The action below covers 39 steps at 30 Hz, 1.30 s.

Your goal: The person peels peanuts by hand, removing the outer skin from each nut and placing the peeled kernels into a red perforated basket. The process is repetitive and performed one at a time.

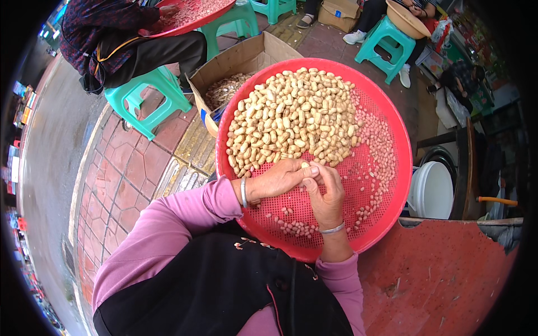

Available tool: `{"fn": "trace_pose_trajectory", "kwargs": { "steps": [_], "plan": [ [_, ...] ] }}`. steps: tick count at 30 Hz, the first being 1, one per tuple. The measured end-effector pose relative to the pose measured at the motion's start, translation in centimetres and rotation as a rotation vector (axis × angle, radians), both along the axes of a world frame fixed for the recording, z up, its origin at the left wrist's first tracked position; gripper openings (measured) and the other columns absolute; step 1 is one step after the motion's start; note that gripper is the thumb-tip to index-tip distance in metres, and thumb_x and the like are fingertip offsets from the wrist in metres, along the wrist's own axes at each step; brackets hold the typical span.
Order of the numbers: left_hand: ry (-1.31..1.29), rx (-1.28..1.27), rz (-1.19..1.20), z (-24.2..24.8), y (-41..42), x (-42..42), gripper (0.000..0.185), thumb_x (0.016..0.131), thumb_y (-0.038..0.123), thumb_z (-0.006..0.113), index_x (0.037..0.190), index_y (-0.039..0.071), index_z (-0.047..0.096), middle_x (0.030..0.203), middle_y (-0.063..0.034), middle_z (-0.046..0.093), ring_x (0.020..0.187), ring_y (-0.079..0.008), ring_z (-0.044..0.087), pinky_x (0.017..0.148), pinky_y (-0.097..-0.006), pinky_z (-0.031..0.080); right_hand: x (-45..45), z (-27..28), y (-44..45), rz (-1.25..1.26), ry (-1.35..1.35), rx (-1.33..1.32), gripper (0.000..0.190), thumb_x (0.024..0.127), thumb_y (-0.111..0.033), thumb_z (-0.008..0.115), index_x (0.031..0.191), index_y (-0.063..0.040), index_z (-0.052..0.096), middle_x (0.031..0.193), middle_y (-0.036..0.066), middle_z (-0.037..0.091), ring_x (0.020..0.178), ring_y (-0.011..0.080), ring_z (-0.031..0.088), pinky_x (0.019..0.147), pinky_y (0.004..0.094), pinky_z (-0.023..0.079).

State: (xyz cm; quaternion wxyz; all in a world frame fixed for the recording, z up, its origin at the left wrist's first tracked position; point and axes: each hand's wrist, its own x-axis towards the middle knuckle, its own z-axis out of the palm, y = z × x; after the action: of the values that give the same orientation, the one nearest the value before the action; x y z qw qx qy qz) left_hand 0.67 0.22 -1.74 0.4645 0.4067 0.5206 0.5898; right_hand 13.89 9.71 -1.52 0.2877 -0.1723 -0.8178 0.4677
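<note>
A round red plastic sieve tray [399, 201] lies before me, with a heap of unshelled peanuts [294, 115] on its far and left part. Shelled pink peanut kernels [380, 143] spread along its right side, and a smaller group of kernels [298, 229] lies near its front edge. My left hand [281, 178] and my right hand [328, 191] meet over the mesh, just in front of the heap. Between their fingertips they pinch a peanut [305, 165], partly hidden by the fingers. Each wrist bears a silver-coloured bangle.
Beyond the tray on the left stands an open cardboard box [235, 61] holding shells. A co-worker on a green plastic stool [147, 98] has another red tray [197, 23]. At right are a white bucket [433, 191] and a red board-like surface [433, 273]. Another person sits behind a stool bearing a tan basin [405, 21].
</note>
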Motion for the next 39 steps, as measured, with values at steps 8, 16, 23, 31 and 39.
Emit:
{"fn": "trace_pose_trajectory", "kwargs": {
  "steps": [8,16,23,31,39],
  "plan": [
    [-0.098,-0.044,-0.107,0.5,-0.5,-1.0,0.036,0.101,0.037,0.043,0.092,0.004,0.057,0.067,0.0021,0.049,0.056,-0.0053,0.043,0.049,-0.0210,0.033,-0.3,-1.1,0.6,-0.065,0.040,0.108,0.019,0.086,-0.002,0.066,0.104,-0.001,0.061,0.090,0.007,0.059,0.072,0.0134,0.060,0.061,0.0246,0.051],
    [-0.197,-0.037,0.073,1.0,-0.2,-0.9,0.011,0.093,0.009,0.055,0.102,0.005,0.057,0.080,0.0007,0.059,0.065,-0.0045,0.054,0.057,-0.0194,0.043,-0.1,-1.2,0.6,-0.127,0.055,-0.124,0.014,0.085,0.001,0.065,0.098,-0.002,0.061,0.087,0.004,0.060,0.069,0.0099,0.059,0.061,0.0234,0.050],
    [-0.221,-0.014,0.071,0.7,-0.2,-1.0,0.008,0.092,0.006,0.054,0.099,0.004,0.056,0.076,0.0009,0.058,0.064,-0.0050,0.055,0.055,-0.0193,0.043,-0.1,-1.4,0.4,-0.089,0.025,-0.143,0.015,0.084,-0.001,0.067,0.098,-0.002,0.061,0.085,0.006,0.060,0.068,0.0132,0.059,0.061,0.0261,0.050],
    [-0.270,-0.001,0.028,0.0,-0.1,-0.7,0.005,0.091,0.002,0.051,0.094,0.005,0.053,0.075,0.0018,0.055,0.062,-0.0033,0.050,0.052,-0.0181,0.038,-0.1,-0.3,0.6,-0.015,-0.072,0.148,0.011,0.091,-0.012,0.062,0.093,-0.002,0.057,0.080,0.012,0.059,0.065,0.0259,0.059,0.058,0.0353,0.047],
    [-0.209,0.026,0.147,-0.8,0.4,0.7,0.011,0.085,-0.002,0.052,0.084,0.007,0.047,0.071,0.0031,0.046,0.062,-0.0032,0.041,0.051,-0.0204,0.035,-0.2,-0.9,-0.2,-0.081,-0.247,0.502,0.017,0.095,-0.018,0.051,0.086,-0.004,0.049,0.074,0.015,0.054,0.063,0.0364,0.056,0.055,0.0466,0.043]
  ]
}}
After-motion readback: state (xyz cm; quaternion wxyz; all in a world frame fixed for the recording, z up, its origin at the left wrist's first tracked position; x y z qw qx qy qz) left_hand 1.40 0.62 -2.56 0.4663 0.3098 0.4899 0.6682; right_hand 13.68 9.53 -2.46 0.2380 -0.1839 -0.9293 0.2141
